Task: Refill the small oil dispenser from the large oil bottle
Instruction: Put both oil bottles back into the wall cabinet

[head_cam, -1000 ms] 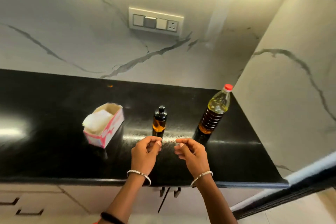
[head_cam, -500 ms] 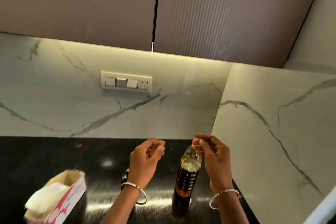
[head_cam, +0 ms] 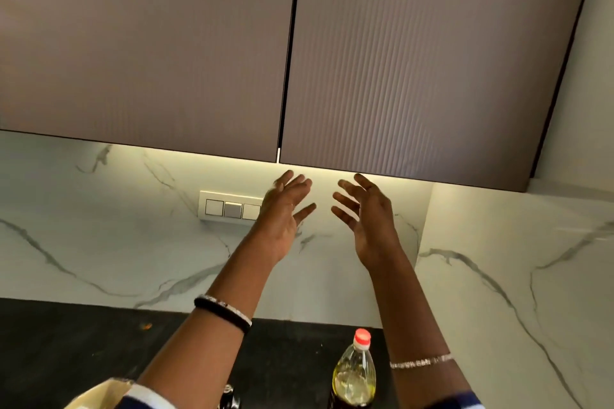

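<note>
Left hand (head_cam: pixel 284 212): raised, fingers straight and spread, holding nothing. Right hand (head_cam: pixel 368 216): raised level with it, fingers spread and slightly bent, holding nothing. The two hands are near each other but apart, palms turned partly inward.

Directly above both sets of fingertips runs the lower edge of the ribbed wall cabinet (head_cam: pixel 398 76); contact cannot be confirmed.

Switch panel (head_cam: pixel 229 207): on the marble wall just left of the left hand, its right end hidden behind that hand.

Large oil bottle (head_cam: pixel 354 378): upright on the black counter (head_cam: pixel 66 342), red cap on, well below the hands, between the forearms and close beside the right one.

Small oil dispenser (head_cam: pixel 230 396): only a dark glossy top shows at the lower edge, against the left forearm.

Cardboard box (head_cam: pixel 96 395): one corner visible, below the left forearm.
</note>
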